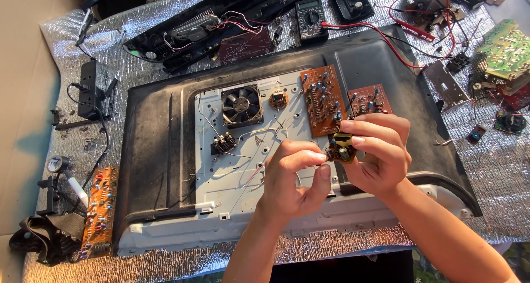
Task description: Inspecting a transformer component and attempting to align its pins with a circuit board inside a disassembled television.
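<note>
my 2 forearms rise side by side; left hand [292, 178] pinches with thumb and forefinger, right hand [378, 153] curls fingers inward.

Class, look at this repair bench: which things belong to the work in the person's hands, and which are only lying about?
In hand:
right hand, holding small circuit module
left hand, pinching thin wire

Lying about:
cooling fan
brown circuit board
multimeter
orange circuit board
power strip

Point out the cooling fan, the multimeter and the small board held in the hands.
Cooling fan [241, 104], head view, hub.
Multimeter [311, 17], head view, dial.
Small board [341, 147], head view, its yellow component.
</note>
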